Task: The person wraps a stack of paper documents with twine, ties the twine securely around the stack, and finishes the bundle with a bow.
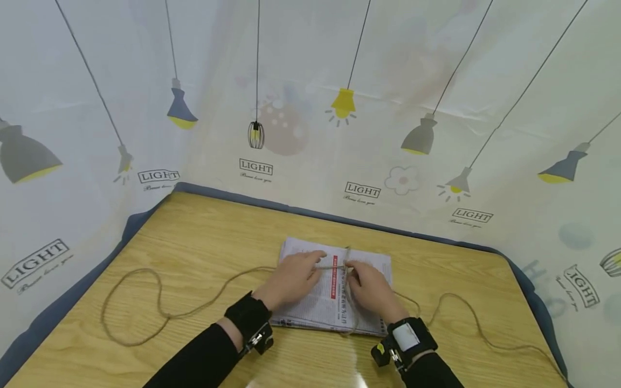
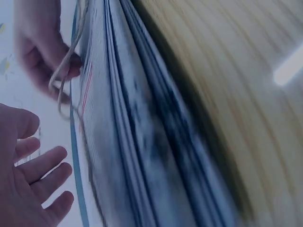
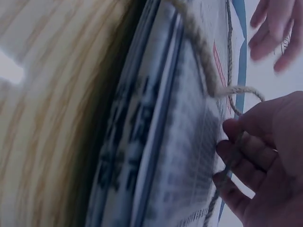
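**Twine Meets at the Right Grip, Over a Stack of Newspapers**

We look down on a wood-grain bench (image 1: 204, 231), where a person bends both arms over a stack of newspapers (image 1: 310, 315) lying flat toward the near side. Twine (image 1: 326, 268) crosses the top sheet both ways: one strand runs near to far, right of the stack's middle, and another comes in from the left to meet it. The right grip (image 1: 371, 286) is at that crossing, thumb and fingertips pinching the twine, as we see best from the right wrist. The left grip (image 1: 291, 276) hovers over the stack's left part, fingers loosely extended and, as far as we can tell, holding nothing.

The relation that counts, in our judgement, is at the crossing: it lies directly at the right grip's fingertips and to the right of the left grip, so the right is the nearer. The left-hand strand points along the stack's apparent long axis, left to right, passing beneath the left grip. Its slack forms a loop on the bench at left; another length wanders toward the right edge. Beyond, we see a pale cloth (image 1: 305, 183) printed with lamps.
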Available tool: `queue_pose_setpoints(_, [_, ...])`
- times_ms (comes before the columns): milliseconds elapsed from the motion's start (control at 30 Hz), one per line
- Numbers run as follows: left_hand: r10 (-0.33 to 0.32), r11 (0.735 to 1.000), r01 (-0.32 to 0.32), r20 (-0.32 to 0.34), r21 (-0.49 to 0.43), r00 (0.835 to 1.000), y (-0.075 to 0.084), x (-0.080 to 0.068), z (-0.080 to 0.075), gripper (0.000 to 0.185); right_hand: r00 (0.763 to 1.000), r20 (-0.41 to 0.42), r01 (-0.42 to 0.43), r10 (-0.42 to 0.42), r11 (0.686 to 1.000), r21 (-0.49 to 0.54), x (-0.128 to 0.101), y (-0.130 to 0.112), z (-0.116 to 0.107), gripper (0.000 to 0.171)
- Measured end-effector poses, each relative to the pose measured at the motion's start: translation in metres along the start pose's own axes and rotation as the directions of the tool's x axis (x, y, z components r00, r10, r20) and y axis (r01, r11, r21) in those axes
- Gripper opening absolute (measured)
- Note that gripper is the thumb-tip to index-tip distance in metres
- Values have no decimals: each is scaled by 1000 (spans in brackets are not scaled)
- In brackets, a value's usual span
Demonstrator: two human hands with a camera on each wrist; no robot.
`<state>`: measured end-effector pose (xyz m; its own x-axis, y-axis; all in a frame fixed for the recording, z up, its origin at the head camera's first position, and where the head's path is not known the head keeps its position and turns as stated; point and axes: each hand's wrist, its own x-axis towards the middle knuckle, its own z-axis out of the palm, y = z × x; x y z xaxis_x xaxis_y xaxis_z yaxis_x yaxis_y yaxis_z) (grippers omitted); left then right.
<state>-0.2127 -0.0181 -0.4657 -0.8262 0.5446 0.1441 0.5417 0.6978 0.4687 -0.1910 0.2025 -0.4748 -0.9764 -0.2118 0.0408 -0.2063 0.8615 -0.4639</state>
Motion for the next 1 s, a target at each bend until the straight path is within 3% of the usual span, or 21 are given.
queue_pose_setpoints(133, [-32, 997, 39, 94, -71, 995, 15, 13, 15, 50, 998, 6, 62, -63, 993, 101, 1, -3, 4, 28])
queue_pose_setpoints(233, [-29, 997, 36, 109, -64, 994, 22, 17, 20, 53, 995, 13, 97, -100, 984, 148, -1, 0, 5, 29])
queue_pose_setpoints(367, [-18, 1000, 20, 85, -17, 996, 29, 20, 22, 50, 995, 28, 85, -92, 978, 192, -3, 3, 4, 28])
queue_pose_setpoints(467, [-47, 999, 48, 84, -5, 995, 32, 20, 23, 44, 997, 44, 60, -71, 975, 213, -3, 4, 4, 27])
queue_pose_setpoints(667, [-91, 986, 110, 144, -126, 985, 32, 20, 27, 42, 996, 83, 13, -39, 956, 293, -5, 6, 2, 26])
queue_pose_setpoints(800, [-42, 974, 79, 174, -212, 984, 30, 21, 28, 60, 994, 108, -52, 18, 944, 327, -5, 9, 2, 25])
queue_pose_setpoints(900, [-9, 982, 39, 160, -185, 987, 28, 20, 30, 71, 991, 118, -95, 58, 937, 337, -5, 8, 3, 24])
queue_pose_setpoints(1000, [6, 992, 9, 115, -122, 993, 29, 19, 32, 67, 990, 129, -95, 54, 938, 332, -5, 8, 4, 24])
